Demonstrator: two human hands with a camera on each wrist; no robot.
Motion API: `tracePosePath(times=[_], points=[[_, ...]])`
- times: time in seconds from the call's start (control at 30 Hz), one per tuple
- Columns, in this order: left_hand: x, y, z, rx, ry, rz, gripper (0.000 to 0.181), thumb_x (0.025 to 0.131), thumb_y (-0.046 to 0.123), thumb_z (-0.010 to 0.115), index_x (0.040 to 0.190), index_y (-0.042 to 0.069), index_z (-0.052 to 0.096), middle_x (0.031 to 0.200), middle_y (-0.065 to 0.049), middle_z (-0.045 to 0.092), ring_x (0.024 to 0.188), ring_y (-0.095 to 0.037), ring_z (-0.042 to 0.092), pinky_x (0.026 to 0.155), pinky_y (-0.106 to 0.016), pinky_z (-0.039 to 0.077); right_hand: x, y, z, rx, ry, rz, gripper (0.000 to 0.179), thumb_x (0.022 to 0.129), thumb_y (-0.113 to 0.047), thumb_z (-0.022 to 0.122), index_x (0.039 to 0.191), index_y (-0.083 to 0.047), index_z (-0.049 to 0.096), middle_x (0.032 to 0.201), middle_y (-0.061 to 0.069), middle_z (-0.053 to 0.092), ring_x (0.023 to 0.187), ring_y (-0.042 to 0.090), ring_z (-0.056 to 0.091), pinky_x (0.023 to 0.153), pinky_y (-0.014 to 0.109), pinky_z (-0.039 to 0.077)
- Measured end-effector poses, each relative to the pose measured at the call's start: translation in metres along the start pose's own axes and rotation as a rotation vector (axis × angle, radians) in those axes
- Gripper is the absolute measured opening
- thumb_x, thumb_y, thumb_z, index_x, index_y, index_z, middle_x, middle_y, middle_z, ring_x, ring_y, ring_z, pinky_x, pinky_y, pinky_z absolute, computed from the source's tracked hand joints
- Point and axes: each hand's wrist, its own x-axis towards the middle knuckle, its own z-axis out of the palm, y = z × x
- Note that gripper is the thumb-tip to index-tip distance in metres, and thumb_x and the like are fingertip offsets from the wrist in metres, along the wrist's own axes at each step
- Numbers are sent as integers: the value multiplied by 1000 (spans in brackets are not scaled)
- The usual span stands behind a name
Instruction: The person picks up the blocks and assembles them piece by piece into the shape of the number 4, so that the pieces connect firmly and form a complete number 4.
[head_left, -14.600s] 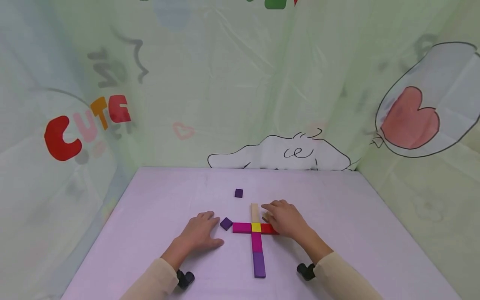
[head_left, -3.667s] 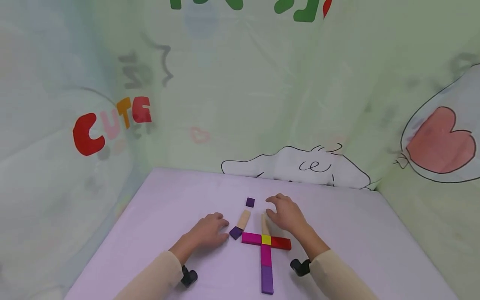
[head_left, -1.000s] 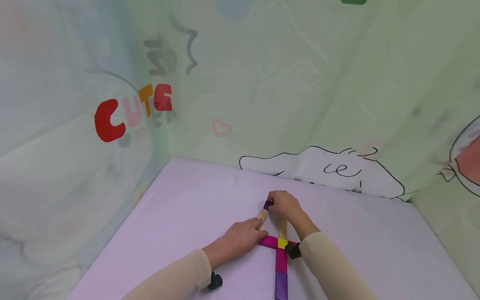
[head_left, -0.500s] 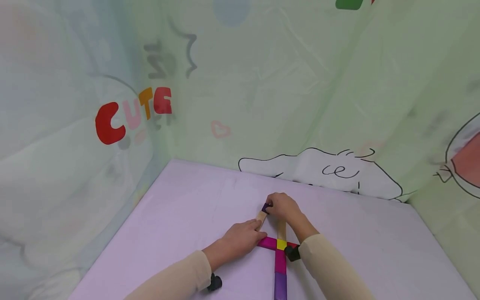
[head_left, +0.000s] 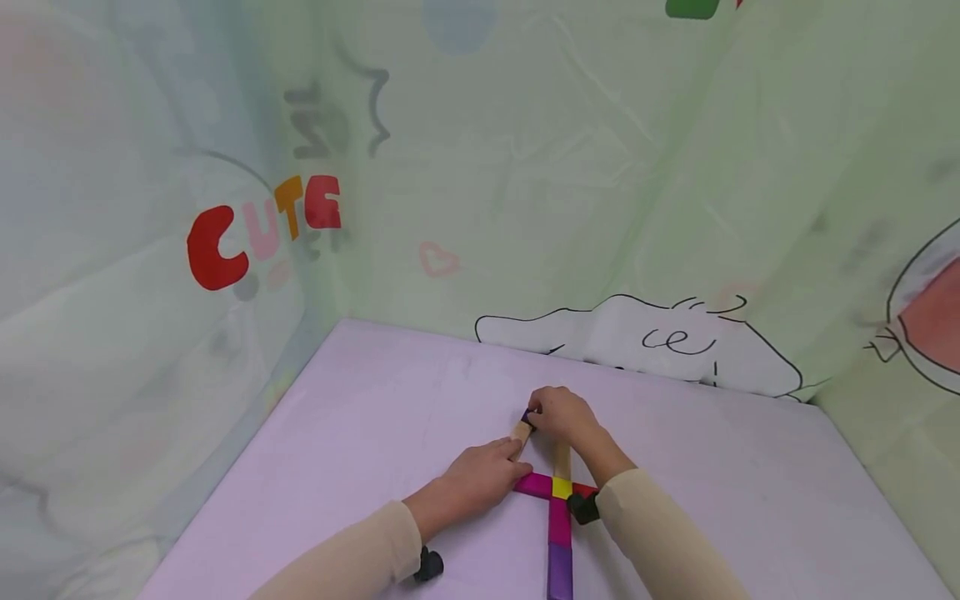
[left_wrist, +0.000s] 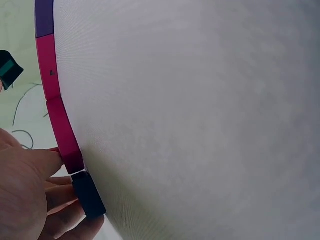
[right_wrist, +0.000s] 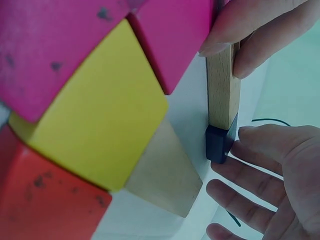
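Observation:
In the head view, my left hand (head_left: 480, 477) holds a plain wooden block (head_left: 521, 432) that slants away from it. The right wrist view shows the left fingertips (right_wrist: 245, 65) on both sides of that wood. My right hand (head_left: 566, 414) pinches a small dark purple block (right_wrist: 220, 142) set against the wood's far end. Another dark block (left_wrist: 89, 194) lies by the left fingers in the left wrist view, beside the end of a magenta block (head_left: 535, 485); the head view hides it behind the hand. The left thumb is right at this magenta block.
A yellow square block (head_left: 562, 488) is the centre of a cross of blocks. Around it are a second wooden block (head_left: 562, 460), a red block (head_left: 584, 490) and another magenta block (head_left: 559, 522), with a purple block (head_left: 559, 570) nearest. All lie on the pale table (head_left: 375, 400).
The left hand has moved right onto the slanted wooden block, which joined the layout earlier. The right hand has taken the far dark purple block and drawn it down to the wood's end.

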Motion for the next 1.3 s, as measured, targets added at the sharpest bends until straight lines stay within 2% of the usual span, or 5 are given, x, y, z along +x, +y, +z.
tracePosePath(times=[0.4,0.7,0.83,1.1,1.3], points=[[1,1,-2,-43,-34,-22,27,104,26,63,127,36,73,141,2,64,129,-11,61,92,-27,60,-7,-5,-4,28,-9,17,22,95,-17,73,114,-7,76,103,9,74,89,23,63,91,45,59],[2,2,-1,-46,-26,-22,26,103,26,65,125,36,73,137,3,65,127,-11,62,90,-26,60,-7,-3,-1,14,11,13,21,94,-18,74,113,-8,76,101,9,74,88,23,63,89,44,60],[2,2,-2,-45,-31,-22,25,102,26,66,124,35,74,133,3,67,121,-10,64,88,-24,60,-6,-2,1,17,3,17,22,94,-18,74,114,-8,75,100,9,73,87,22,62,88,43,60],[2,3,-1,-53,-39,-24,24,102,26,66,123,35,75,130,3,68,120,-10,64,89,-24,60,-8,-2,4,24,-5,25,23,95,-20,74,115,-10,75,101,10,74,86,22,63,86,43,60],[2,2,-2,-45,-16,-18,24,102,25,65,122,34,75,127,3,68,121,-11,65,89,-25,60,-9,-2,3,-14,9,44,27,97,-23,71,121,-10,74,115,14,72,102,31,65,94,57,56]])
